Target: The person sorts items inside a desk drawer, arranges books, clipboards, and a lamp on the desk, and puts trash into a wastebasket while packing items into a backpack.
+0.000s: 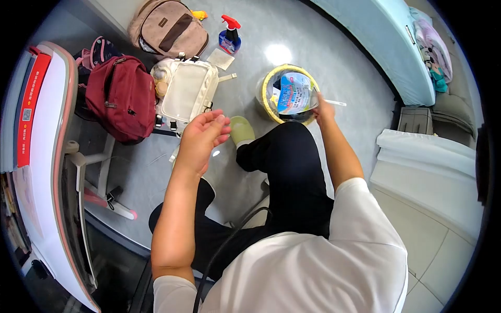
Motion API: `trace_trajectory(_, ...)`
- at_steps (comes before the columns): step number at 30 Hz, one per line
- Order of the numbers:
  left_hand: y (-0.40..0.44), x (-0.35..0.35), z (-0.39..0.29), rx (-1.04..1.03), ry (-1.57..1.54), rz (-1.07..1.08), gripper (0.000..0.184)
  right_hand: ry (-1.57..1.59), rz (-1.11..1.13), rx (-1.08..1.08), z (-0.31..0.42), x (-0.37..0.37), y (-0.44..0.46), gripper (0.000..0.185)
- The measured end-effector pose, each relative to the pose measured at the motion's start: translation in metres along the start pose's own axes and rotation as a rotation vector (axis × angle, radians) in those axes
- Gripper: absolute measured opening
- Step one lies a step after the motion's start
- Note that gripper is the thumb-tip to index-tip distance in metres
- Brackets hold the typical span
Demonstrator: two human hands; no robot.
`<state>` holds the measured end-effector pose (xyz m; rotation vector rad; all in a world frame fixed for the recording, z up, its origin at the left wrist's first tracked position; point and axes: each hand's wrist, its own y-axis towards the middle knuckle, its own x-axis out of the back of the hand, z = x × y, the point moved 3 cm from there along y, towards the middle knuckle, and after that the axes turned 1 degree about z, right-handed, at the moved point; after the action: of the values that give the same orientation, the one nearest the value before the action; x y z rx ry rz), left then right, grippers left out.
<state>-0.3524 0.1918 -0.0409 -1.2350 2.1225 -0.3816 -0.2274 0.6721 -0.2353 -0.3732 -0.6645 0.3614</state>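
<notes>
My right hand (324, 110) is closed on a plastic hand fan (296, 93), blue and white with printed text. The fan's white handle (336, 103) sticks out past my fingers to the right. Beneath the fan stands a round waste bin (267, 107) with a yellow rim, and the fan hides much of its inside. My left hand (206, 133) is raised in front of my left leg, fingers loosely bent, with nothing visible in it. Just beyond it sits a cream backpack (188, 91) with a clear front panel.
A maroon backpack (117, 96) and a beige backpack (169, 28) rest on the floor at the left. Near them are a blue spray bottle (229, 36) with a red head and a pale sheet (221, 59). A white desk (55, 104) borders my left; light-blue fabric (386, 47) curves along the right.
</notes>
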Motion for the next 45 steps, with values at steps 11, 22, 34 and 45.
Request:
trace_trajectory(11,-0.002,0.001,0.003,0.014,0.076,0.013,0.049,-0.112,0.325,0.115,-0.013,0.027,0.018,0.029)
trace_trajectory(22,-0.003,0.018,0.008,-0.006,0.242,-0.068,0.047,-1.142,0.780,0.959,0.154,-0.198,-0.122,0.050)
trace_trajectory(34,-0.026,0.051,0.003,0.087,0.420,-0.191,0.047,-0.969,0.532,1.033,0.105,-0.438,-0.183,0.056)
trace_trajectory(45,-0.020,0.029,-0.004,0.007,0.536,-0.149,0.049,-1.629,1.208,0.804,0.036,-0.391,-0.119,0.031)
